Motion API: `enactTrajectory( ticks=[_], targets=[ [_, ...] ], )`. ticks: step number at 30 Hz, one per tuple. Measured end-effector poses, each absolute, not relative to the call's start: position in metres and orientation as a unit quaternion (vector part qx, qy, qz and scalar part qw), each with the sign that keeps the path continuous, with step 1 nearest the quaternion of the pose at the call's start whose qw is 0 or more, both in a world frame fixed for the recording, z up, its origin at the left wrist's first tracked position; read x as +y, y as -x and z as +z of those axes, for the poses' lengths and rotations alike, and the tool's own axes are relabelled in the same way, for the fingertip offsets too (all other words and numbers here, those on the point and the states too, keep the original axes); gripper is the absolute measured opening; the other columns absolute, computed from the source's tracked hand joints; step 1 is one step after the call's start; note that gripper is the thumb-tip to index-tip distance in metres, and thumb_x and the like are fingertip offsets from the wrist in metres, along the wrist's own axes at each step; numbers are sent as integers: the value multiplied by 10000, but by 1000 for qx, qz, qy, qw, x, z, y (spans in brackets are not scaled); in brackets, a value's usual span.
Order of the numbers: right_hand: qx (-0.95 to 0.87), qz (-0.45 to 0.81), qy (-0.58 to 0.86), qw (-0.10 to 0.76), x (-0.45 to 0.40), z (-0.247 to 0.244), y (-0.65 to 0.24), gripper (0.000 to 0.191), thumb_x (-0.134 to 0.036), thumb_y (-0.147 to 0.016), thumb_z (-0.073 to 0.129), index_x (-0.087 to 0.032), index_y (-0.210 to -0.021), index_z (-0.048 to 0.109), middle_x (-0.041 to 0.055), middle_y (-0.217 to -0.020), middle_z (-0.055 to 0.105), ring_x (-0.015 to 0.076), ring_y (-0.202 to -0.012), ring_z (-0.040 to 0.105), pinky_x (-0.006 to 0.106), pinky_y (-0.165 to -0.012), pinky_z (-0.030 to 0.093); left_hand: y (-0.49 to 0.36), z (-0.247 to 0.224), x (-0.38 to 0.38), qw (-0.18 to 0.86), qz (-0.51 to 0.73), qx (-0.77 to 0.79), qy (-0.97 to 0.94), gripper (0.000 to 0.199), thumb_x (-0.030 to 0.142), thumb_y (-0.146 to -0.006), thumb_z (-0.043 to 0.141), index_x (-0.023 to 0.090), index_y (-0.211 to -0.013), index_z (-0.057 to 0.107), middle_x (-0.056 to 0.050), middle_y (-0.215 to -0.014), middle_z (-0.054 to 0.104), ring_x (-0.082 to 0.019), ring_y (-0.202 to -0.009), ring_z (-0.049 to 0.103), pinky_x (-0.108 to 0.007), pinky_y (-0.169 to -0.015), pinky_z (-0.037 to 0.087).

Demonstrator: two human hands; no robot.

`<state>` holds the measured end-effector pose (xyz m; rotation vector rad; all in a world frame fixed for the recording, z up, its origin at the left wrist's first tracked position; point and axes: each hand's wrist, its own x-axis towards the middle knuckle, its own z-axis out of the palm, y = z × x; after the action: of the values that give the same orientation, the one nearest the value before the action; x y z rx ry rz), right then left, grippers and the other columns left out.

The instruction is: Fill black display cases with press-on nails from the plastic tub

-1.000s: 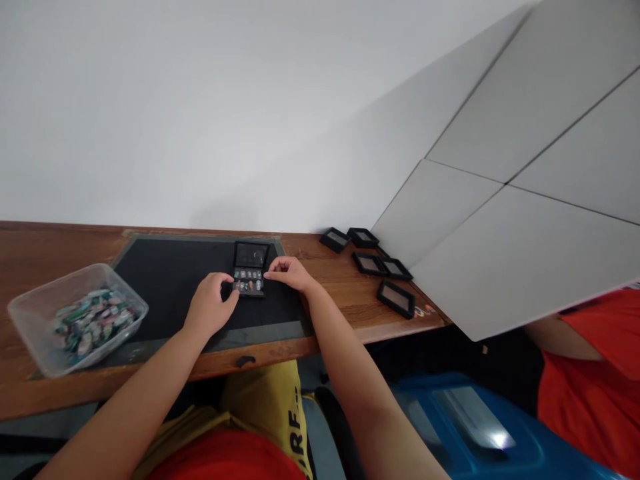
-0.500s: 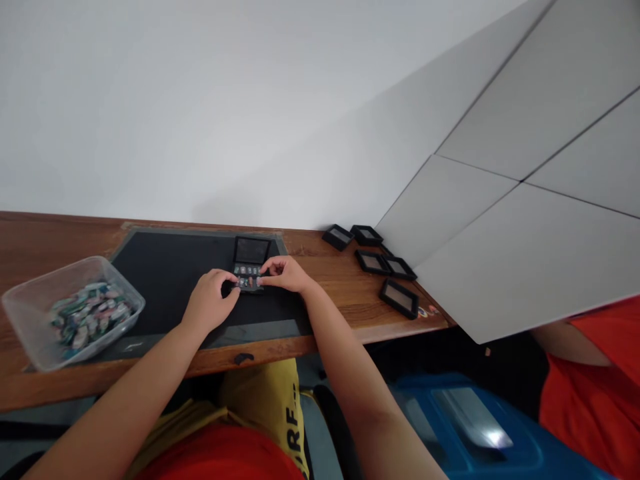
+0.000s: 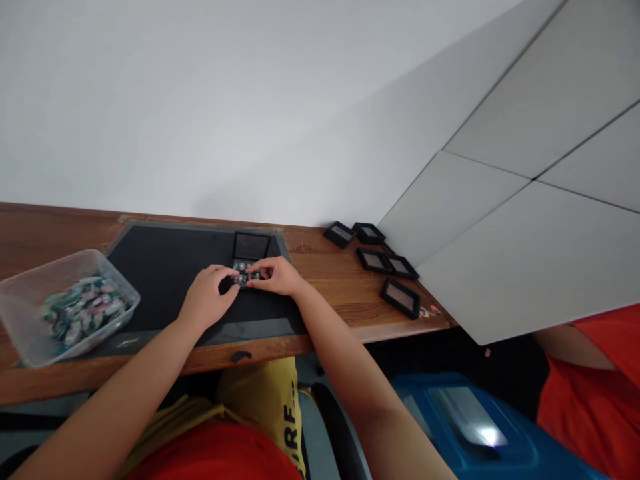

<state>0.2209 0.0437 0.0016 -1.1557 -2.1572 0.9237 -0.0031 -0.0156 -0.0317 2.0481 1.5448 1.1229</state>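
Note:
A small black case [image 3: 251, 246] lies on the dark mat with its lid raised toward the wall. Small shiny pieces sit in rows in its lower half. My left hand [image 3: 207, 297] holds the case's left edge, thumb and index finger curved against it. Over the right part of the rows is my right hand [image 3: 275, 275], its thumb and fingertips closed together. Whatever lies between those fingertips is too small to make out. My right fingers cover some of the pieces.
A clear plastic tub [image 3: 120, 283] of small wrapped pieces [image 3: 85, 310] stands at left on the wooden table [image 3: 320, 273]. Several black window-lidded boxes [image 3: 400, 297] lie at right by a white partition [image 3: 480, 267]. Beyond it, a person's red sleeve [image 3: 595, 393] and a blue plastic surface [image 3: 460, 427] show.
My right hand has moved left over the case, and its fingers now cover more of the pieces. My left hand stays at the left edge. The view has shifted slightly.

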Motion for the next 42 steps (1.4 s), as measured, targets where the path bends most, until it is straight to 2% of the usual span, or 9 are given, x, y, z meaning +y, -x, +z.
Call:
enactTrajectory(
  ticks=[6,18,27,37,42],
  targets=[
    [-799,335,433,247,46,0,-223,320,-434,-777,872,-172,-958,842,-80,-567,464,79,-545,376,252,-583,273,3,-31,-17,170,393,545,-721,237,298,-894,646,240,-1092,762,-88,-1140,734,-295,-1082,678,-479,-1034,542],
    [-806,327,440,225,45,4,-222,305,-412,-783,875,-191,-990,838,-87,-568,457,78,-544,372,248,-589,271,3,-32,-16,165,396,547,-719,202,302,-891,640,228,-1061,720,-93,-1134,738,-288,-1065,679,-472,-1032,550],
    [-813,311,446,209,42,9,-221,310,-377,-797,867,-191,-1043,835,-87,-584,468,78,-550,393,254,-607,277,3,-31,-17,163,390,551,-720,282,289,-884,658,231,-1150,734,-96,-1155,733,-300,-1097,681,-480,-1043,542],
    [-808,324,447,207,43,10,-223,264,-366,-778,872,-180,-949,796,-90,-587,456,81,-559,394,245,-602,271,3,-33,-16,159,390,556,-717,217,296,-871,663,226,-1074,697,-92,-1136,735,-291,-1070,687,-465,-1026,547],
    [-803,340,438,217,42,11,-224,268,-381,-765,871,-175,-897,761,-92,-587,456,79,-558,390,245,-600,282,3,-34,-17,156,387,567,-710,272,315,-871,671,212,-1123,680,-108,-1130,721,-310,-1094,689,-476,-1024,550]
  ],
)
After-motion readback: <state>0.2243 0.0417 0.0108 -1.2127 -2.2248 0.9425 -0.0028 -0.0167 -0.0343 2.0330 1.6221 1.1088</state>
